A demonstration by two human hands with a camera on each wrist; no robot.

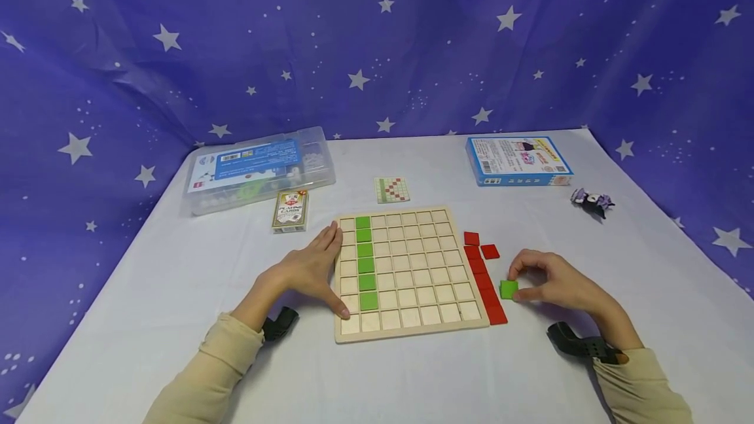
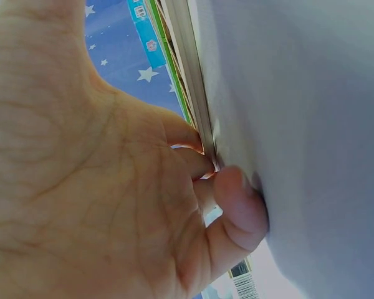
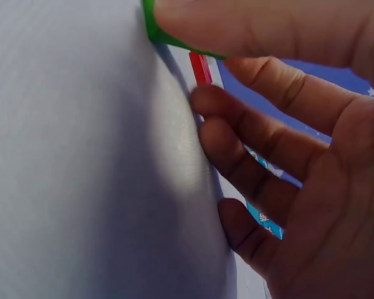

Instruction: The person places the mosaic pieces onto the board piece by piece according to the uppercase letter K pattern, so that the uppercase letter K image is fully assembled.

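A pale, matt wooden board [image 1: 412, 273] is laid on smooth white cloth [image 1: 412, 378]; a clear, glossy plastic box [image 1: 259, 169] is seen behind.

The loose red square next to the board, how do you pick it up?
Probably from above, pinching two opposite edges of the loose red square. It lies flat and thin on the white tablecloth, apart from the other red tiles, with bare cloth on its right, so fingertips fit best from there.

Bright, even light; wrist views blurred close-up.
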